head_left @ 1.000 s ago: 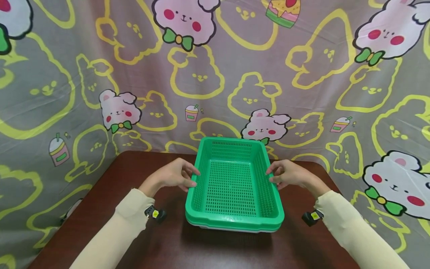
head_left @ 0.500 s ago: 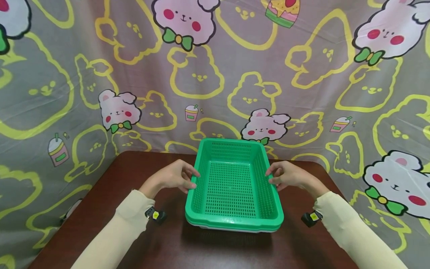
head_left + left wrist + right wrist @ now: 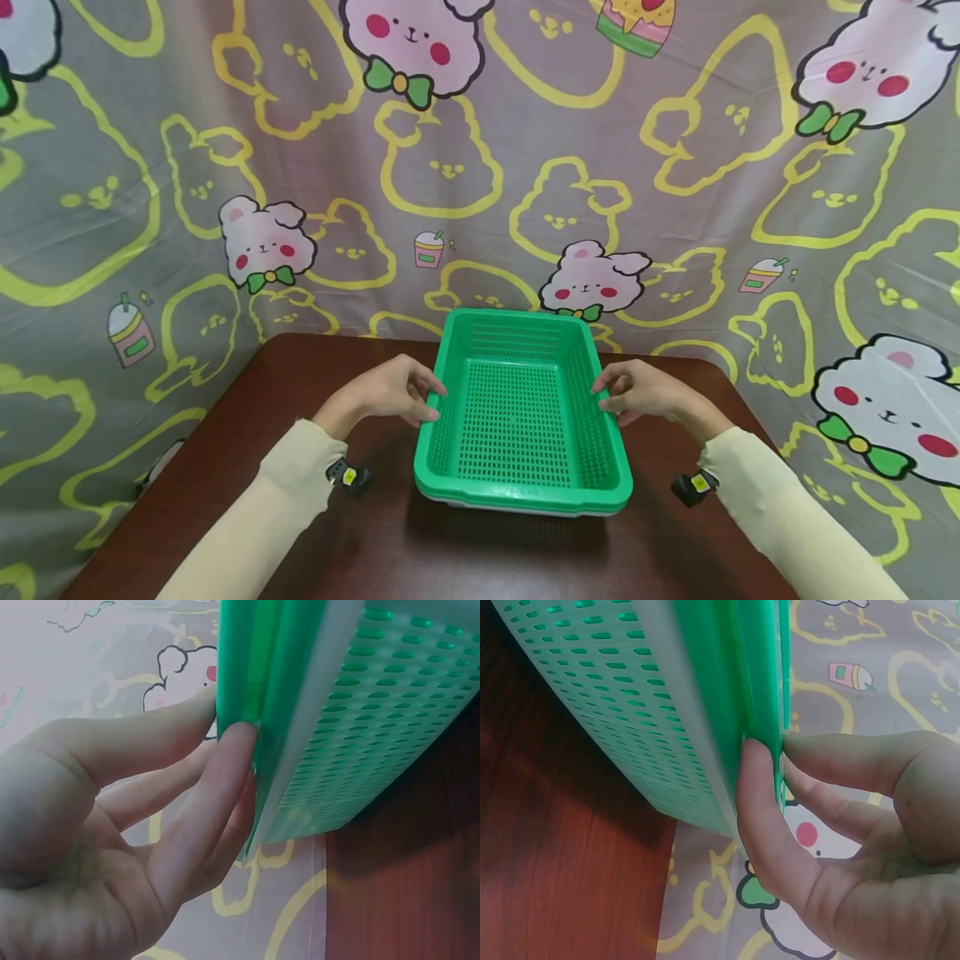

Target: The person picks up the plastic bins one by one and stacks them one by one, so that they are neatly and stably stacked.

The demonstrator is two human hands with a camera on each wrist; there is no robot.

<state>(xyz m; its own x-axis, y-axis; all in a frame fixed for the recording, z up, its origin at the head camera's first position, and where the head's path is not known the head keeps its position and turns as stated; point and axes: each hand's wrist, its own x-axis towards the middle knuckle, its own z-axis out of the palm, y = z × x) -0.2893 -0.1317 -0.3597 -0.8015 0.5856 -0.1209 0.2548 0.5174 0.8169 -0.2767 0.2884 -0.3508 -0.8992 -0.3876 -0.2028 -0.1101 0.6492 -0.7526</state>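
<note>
A green plastic basket point(image 3: 517, 492) with slotted sides and floor lies in the middle of the head view, nested in a pale white basket point(image 3: 397, 712). Two green rims seem stacked above the white one. My left hand point(image 3: 390, 390) pinches the green rim on the left long side, thumb on top and fingers beneath it. On the opposite side, my right hand point(image 3: 637, 389) pinches the rim the same way. Both wrist views show fingertips under the green edge, above the white rim. Inside the top basket nothing lies. Whether the stack touches the table cannot be told.
Beneath the baskets is a dark reddish-brown table point(image 3: 300, 367). A grey cloth point(image 3: 465, 150) printed with rabbits and yellow outlines hangs close behind it and along both sides. Dark camera mounts point(image 3: 352, 481) sit on both wrists.
Both hands keep their grip on the rim, and the baskets stay almost still. Only a very slight shift of the head view shows.
</note>
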